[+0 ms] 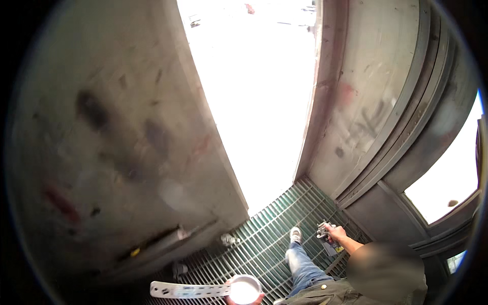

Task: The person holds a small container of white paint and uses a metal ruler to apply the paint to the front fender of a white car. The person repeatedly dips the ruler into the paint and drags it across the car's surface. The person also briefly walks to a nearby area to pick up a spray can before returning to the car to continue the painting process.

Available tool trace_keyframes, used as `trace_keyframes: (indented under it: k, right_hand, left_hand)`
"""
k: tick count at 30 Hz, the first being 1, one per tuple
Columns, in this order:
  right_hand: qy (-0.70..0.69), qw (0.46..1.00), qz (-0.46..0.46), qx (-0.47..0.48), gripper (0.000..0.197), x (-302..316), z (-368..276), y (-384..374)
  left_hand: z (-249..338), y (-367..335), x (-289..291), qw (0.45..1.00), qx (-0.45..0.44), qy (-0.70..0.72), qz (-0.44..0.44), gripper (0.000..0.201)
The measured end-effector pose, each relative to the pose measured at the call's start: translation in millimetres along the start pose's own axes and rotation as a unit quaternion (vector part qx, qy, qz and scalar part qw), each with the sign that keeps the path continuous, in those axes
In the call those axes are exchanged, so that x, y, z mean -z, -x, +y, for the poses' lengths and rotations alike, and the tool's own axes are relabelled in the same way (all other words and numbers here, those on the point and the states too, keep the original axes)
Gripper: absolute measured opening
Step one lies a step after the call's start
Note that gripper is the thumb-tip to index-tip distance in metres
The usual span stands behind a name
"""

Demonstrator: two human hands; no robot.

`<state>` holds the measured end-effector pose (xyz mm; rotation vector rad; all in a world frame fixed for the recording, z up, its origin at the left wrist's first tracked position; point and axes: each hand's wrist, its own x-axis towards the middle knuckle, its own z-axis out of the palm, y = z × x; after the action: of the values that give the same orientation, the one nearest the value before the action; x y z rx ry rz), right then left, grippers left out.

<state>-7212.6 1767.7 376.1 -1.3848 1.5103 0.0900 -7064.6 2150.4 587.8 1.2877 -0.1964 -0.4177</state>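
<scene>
My left hand [261, 298] is at the lower edge, its fingers wrapped round a white paint cup [245, 289]. The inside of the cup is bright white; its contents are washed out by glare. A long white stirring stick [190, 290] with a row of slots reaches left from the cup's rim. Farther right, my right hand [336, 233] is closed round a silver metal spray gun [324, 229], held out over the floor. Its small parts are too fine to make out. A dark block with a yellow patch [333, 248] shows just below that hand.
Slatted metal grating [272, 231] forms the floor, with my shoe [295, 234] on it. A crumpled pale lump [230, 240] lies near the stained left panel [117, 127]. A bright doorway [254, 112] opens ahead. On the right stands a metal wall [371, 91] with a window [447, 178].
</scene>
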Motion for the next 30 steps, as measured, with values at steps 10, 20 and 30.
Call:
trace_keyframes:
  k: [10,20,30]
  right_hand:
    - [-0.067,0.990,-0.112,0.049,0.064,62.4,-149.7,-110.8]
    - [0.014,0.992,-0.093,0.079,0.069,-10.7,-366.2,-258.8]
    - [-0.166,0.974,-0.101,0.118,0.060,-33.1,-532.5,-356.4]
  left_hand:
    - [-14.2,-266.9,-240.3,0.976,-0.047,-0.019,-0.214,0.091]
    - [-32.9,-536.5,-353.1,0.983,-0.048,0.016,-0.174,0.084]
    - [-52.9,-783.3,-405.5,0.991,-0.120,-0.036,-0.037,0.083]
